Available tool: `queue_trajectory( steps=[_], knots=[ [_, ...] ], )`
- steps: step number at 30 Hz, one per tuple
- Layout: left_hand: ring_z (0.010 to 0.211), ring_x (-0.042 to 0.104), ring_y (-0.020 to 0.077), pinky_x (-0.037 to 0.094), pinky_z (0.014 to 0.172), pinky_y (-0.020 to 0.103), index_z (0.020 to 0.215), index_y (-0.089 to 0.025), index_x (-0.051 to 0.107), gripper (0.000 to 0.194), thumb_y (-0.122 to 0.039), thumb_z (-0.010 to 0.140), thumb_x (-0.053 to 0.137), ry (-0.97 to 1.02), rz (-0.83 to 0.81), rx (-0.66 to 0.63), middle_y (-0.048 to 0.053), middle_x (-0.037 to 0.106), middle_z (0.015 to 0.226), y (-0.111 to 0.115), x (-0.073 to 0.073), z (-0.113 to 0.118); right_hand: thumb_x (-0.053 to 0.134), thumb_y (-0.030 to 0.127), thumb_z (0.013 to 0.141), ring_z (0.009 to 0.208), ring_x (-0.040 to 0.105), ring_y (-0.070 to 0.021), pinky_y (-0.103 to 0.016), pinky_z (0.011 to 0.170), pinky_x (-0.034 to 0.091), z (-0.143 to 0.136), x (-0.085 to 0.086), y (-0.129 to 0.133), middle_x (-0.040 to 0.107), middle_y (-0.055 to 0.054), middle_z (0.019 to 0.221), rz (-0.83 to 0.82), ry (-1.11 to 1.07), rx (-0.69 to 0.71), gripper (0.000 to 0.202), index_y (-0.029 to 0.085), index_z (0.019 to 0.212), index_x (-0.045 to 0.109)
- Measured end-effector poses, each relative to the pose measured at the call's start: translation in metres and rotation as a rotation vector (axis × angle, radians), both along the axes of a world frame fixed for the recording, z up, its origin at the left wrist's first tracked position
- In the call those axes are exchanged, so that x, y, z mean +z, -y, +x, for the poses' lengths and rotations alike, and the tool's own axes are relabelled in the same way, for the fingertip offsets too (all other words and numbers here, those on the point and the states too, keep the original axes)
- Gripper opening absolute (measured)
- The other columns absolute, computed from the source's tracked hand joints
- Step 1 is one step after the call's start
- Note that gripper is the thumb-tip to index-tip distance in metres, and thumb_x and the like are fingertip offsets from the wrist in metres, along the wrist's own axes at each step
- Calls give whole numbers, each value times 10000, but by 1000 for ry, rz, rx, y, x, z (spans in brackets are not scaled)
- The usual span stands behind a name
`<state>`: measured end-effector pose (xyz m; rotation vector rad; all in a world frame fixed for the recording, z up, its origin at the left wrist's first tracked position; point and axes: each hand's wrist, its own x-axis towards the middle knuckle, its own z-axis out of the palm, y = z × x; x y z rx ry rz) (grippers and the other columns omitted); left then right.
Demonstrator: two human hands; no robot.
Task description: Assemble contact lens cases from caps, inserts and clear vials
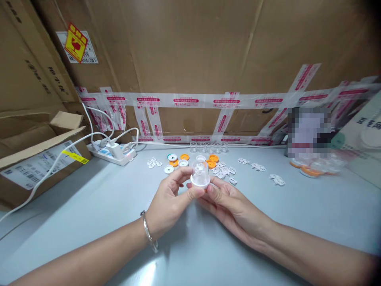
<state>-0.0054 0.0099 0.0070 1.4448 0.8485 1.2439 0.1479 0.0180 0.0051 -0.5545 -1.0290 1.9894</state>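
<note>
Between both hands, above the table, I hold a small clear plastic dome [200, 173] on a white round base, upright. My left hand [174, 194] grips the base from the left, with the thumb at its front. My right hand [228, 198] pinches it from the right, its other fingers curled underneath. Just behind lie orange rings [211, 163] and white rings [168, 169]. Thin white cut-out plastic pieces [223, 172] are scattered to the right of them. Small white knob-like parts [154, 162] form a group on the left.
Several clear cups [208, 147] line the back of the table. A white power strip [114, 153] with cables and an open cardboard box [38, 159] are on the left. Domed pieces with orange and white bases [311, 171] stand at right. A large taped carton [184, 51] walls off the back.
</note>
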Motion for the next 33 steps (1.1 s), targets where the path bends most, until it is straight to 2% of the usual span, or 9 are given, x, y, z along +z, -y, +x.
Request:
queue_trajectory(
  steps=[4,9,12,21,28,33],
  knots=[
    [1114,476,210,335,968,348,1021,-201,572,254,-276,783,616,-50,23,12,59,545,1195,1,0,0,586,172,822,910,588,-104,-270,921,396,0,2,2,643,-4,931,-48,-86,-13,222,213,1040,585],
    [1247,350,251,301,989,386,1047,-242,582,280,-324,782,610,-23,-103,-47,34,446,1324,0,-2,-1,615,232,804,902,595,-104,-240,906,413,-1,0,3,658,-2,899,-39,-128,-30,142,203,940,648],
    [1225,376,255,311,978,390,1046,-247,593,287,-324,771,619,11,-136,-59,36,469,1300,-2,-2,-2,592,286,820,887,598,-107,-238,892,425,-1,-1,3,663,-13,875,-30,-127,-27,140,183,886,660],
    [1196,412,269,348,942,405,1001,-222,629,281,-334,744,643,-88,-86,26,61,539,1233,-1,4,-1,628,334,781,893,584,-114,-251,889,432,-2,0,6,652,-18,954,-31,-84,-34,231,215,978,642],
    [1148,468,247,392,912,333,1046,-185,622,286,-336,808,574,-40,-77,-104,72,577,1186,-1,4,-1,615,285,803,792,597,-80,-221,842,453,-1,-6,4,660,-18,816,-130,-137,-28,151,163,869,673],
    [1085,522,225,408,914,309,1050,-176,623,271,-311,823,561,42,-127,-197,65,617,1113,-1,6,1,658,287,762,791,596,-89,-247,865,445,-1,-8,4,647,-14,793,-168,-133,-44,133,160,802,664]
  ],
)
